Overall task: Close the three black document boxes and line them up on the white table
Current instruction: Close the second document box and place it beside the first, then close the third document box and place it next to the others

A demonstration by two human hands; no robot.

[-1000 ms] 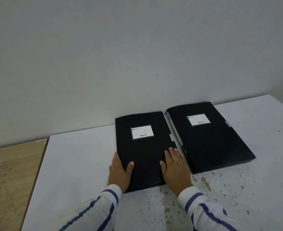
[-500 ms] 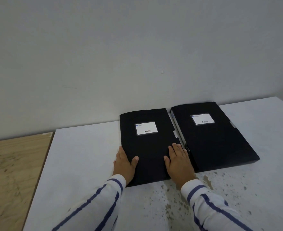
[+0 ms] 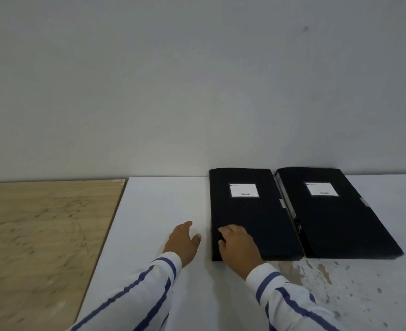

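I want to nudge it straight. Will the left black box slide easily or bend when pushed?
The left black box lies flat and closed on the smooth white table, so it probably slides, not tips. Its straight edges suggest stiffness. The right hand resting on it may add friction.

I wore white sleeves with dark blue stripes, cuffs snug at both wrists; my left hand and right hand were bare.
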